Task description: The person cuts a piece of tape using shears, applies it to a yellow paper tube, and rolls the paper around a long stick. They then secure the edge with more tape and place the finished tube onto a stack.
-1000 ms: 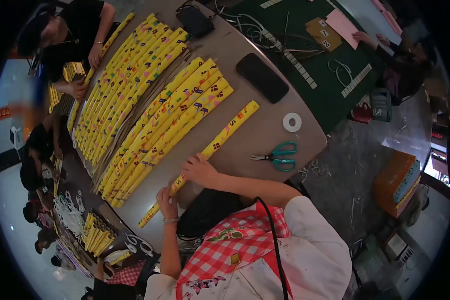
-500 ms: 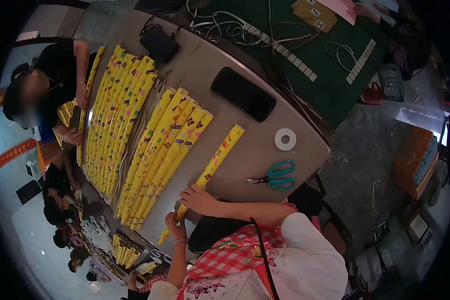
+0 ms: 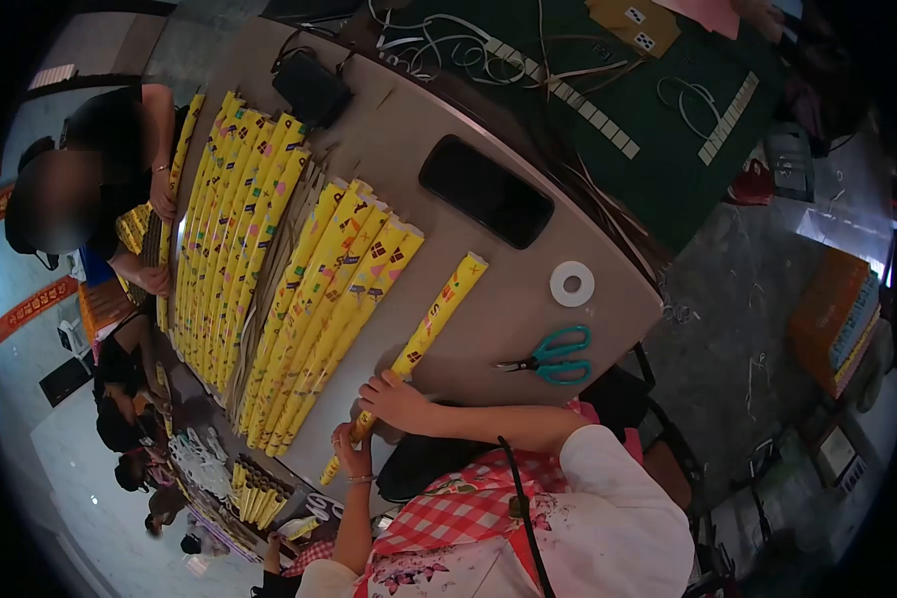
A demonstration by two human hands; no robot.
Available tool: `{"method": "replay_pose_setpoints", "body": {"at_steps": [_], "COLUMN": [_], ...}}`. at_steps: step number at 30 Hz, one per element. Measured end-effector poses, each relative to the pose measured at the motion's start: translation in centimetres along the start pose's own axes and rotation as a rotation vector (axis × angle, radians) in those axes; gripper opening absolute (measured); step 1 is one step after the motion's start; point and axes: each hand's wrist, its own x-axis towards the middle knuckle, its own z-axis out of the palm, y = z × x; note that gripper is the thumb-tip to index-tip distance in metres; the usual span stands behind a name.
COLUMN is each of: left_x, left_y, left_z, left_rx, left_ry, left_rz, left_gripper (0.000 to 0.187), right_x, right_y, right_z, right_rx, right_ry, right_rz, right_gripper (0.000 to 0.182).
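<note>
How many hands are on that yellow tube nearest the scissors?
2: the right hand is farther up the yellow tube, and the left hand is nearer its bottom end. I see no hidden ones.

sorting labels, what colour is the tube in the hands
Yellow tube, multicoloured prints; clearest in the head view.
</note>
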Motion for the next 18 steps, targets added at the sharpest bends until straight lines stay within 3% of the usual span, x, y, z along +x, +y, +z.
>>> {"method": "replay_pose_setpoints", "body": {"at_steps": [5,7,8,10,12,14,18], "left_x": [1.1,1.6,2.0,2.6,3.1,3.2,3.2], "left_y": [-0.8,-1.2,-1.5,-1.5,-2.0,-3.1,-3.2], "left_z": [0.0,-0.5,-0.8,-1.7,-2.4,-2.4,-2.8], "left_rx": [-0.001,-0.009,-0.011,-0.065,-0.078,-0.176,-0.336], "left_ry": [-0.049,-0.125,-0.114,-0.219,-0.29,-0.436,-0.479], "left_rz": [-0.003,0.095,0.095,0.123,0.073,-0.031,-0.067], "left_gripper": [0.045,0.038,0.038,0.031,0.03,0.034,0.034], "right_x": [0.8,1.2,1.1,0.4,-0.7,-1.8,-3.0], "right_y": [0.2,0.7,1.1,2.7,4.9,6.3,8.6], "right_z": [-0.1,-0.4,-0.6,-3.5,-6.1,-7.8,-8.1], "right_rx": [-0.019,0.297,0.291,0.46,0.411,0.625,0.687], "right_ry": [-0.129,0.115,0.117,0.409,0.593,0.635,0.711], "right_rz": [-0.039,-0.09,-0.1,-0.04,0.203,0.56,0.744], "right_gripper": [0.015,0.015,0.015,0.016,0.022,0.028,0.038]}}
